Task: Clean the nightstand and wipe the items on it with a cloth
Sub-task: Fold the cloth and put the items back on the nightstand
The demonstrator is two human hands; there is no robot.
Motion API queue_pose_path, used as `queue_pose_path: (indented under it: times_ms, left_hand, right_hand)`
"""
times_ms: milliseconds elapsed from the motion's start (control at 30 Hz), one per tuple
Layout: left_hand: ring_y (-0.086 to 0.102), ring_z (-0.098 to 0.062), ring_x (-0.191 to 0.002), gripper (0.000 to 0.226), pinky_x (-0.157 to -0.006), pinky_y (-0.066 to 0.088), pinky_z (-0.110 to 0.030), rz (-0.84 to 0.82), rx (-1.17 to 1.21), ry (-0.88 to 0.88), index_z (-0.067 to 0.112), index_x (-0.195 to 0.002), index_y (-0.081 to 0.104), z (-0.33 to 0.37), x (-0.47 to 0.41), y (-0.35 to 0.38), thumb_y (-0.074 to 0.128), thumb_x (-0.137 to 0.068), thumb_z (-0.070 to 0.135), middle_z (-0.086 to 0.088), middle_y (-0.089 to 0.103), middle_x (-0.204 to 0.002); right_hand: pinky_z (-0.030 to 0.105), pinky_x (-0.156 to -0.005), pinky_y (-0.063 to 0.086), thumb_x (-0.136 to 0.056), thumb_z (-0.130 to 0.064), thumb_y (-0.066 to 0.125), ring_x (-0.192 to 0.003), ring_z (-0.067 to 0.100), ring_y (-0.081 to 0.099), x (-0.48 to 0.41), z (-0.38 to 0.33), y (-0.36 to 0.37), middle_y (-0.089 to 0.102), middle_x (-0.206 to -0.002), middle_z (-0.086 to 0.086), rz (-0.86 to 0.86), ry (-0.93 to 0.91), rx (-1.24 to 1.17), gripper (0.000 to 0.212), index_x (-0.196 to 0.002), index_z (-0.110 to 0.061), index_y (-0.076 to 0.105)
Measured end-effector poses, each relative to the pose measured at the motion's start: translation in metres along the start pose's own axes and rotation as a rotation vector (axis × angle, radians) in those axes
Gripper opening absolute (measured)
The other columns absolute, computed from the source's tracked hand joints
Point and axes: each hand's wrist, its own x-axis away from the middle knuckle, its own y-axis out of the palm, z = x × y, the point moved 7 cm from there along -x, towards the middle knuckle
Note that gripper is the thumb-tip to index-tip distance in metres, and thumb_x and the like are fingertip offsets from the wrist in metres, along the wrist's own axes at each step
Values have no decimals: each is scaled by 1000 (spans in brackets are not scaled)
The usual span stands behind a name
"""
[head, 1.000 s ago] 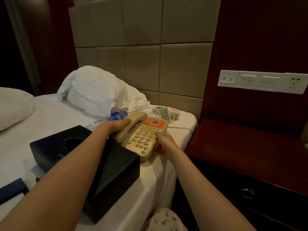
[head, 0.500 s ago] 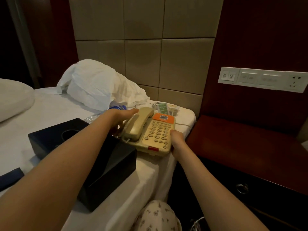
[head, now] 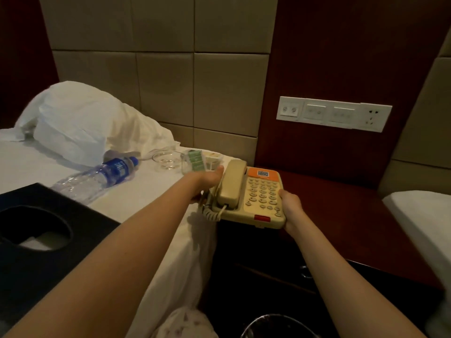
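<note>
A beige telephone (head: pixel 253 198) with an orange label and its handset in the cradle hangs in the air between the bed's edge and the dark red nightstand (head: pixel 353 215). My left hand (head: pixel 207 181) grips its left side, thumb up beside the handset. My right hand (head: pixel 291 207) grips its right front corner. The coiled cord droops at the phone's front left. No cloth is in view.
On the white bed (head: pixel 146 191) lie a water bottle (head: pixel 97 176), a glass dish (head: pixel 168 159), a green packet (head: pixel 196 161), a black tissue box (head: pixel 48 235) and a crumpled pillow (head: pixel 85 123). A switch panel (head: pixel 334 113) is on the wall. A bin (head: pixel 280 325) stands below.
Both hands have carried the telephone from the bed top rightward, off the bed's edge, toward the nightstand. The view has swung right with it.
</note>
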Motion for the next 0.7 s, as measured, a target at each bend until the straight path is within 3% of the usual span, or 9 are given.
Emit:
queue_pose_path:
  times_ms: [100, 167, 233, 300, 333, 433, 633, 700]
  left_hand:
    - [51, -20, -84, 55, -66, 40, -25, 21, 121, 57, 9, -111, 48, 17, -35, 19, 19, -95, 53, -12, 54, -98]
    - [47, -18, -70, 35, -65, 39, -26, 62, 160, 88, 7, -92, 50, 30, -50, 30, 22, -99, 28, -12, 51, -83]
    - [54, -26, -84, 33, -80, 42, -33, 91, 140, 126, 1, -105, 53, 43, -66, 43, 23, -100, 12, -18, 55, -101]
    - [51, -34, -114, 39, -96, 39, -36, 207, 56, 175, -5, -123, 50, 55, -83, 46, 23, -101, 13, -23, 51, -128]
    - [49, -34, -120, 42, -97, 38, -35, 246, 48, 171, -4, -126, 49, 57, -96, 48, 24, -102, 18, -22, 50, -132]
    - [48, -35, -120, 45, -95, 37, -33, 306, 16, 202, 0, -127, 50, 69, -133, 54, 26, -101, 28, -21, 51, -132]
    - [49, -36, -119, 44, -95, 37, -34, 332, -64, 334, -1, -121, 54, 117, -186, 61, 26, -102, 27, -21, 54, -128]
    - [50, -36, -117, 42, -94, 38, -34, 354, -106, 359, -1, -119, 56, 125, -202, 63, 27, -102, 24, -22, 55, -126]
  right_hand:
    - [35, -60, 51, -103, -17, 28, -80, 26, 62, -21, -10, -24, 62, -109, 17, 42, -26, -11, 34, -125, -3, 49]
    - [34, -58, 50, -103, -18, 28, -73, 22, 61, -36, -14, -35, 61, -103, 14, 68, -41, -11, 33, -126, -5, 48]
    - [33, -59, 50, -103, -19, 28, -74, 23, 61, -55, -15, -43, 60, -102, 13, 90, -52, -10, 34, -126, -6, 48]
    - [34, -60, 51, -103, -20, 28, -84, 26, 62, -73, -15, -47, 61, -105, 13, 115, -63, -5, 34, -127, -6, 48]
    - [35, -63, 52, -103, -20, 27, -91, 29, 63, -83, -14, -48, 61, -109, 14, 122, -68, -2, 35, -128, -6, 47]
    - [35, -68, 52, -103, -22, 27, -104, 32, 62, -118, -17, -52, 60, -120, 17, 145, -94, 27, 38, -134, -10, 44]
    - [36, -69, 52, -103, -23, 25, -106, 33, 61, -182, -33, -62, 59, -122, 17, 191, -132, 73, 38, -134, -11, 42]
    - [42, -78, 54, -103, -26, 24, -108, 32, 60, -199, -33, -64, 57, -124, 16, 202, -135, 126, 40, -137, -13, 38]
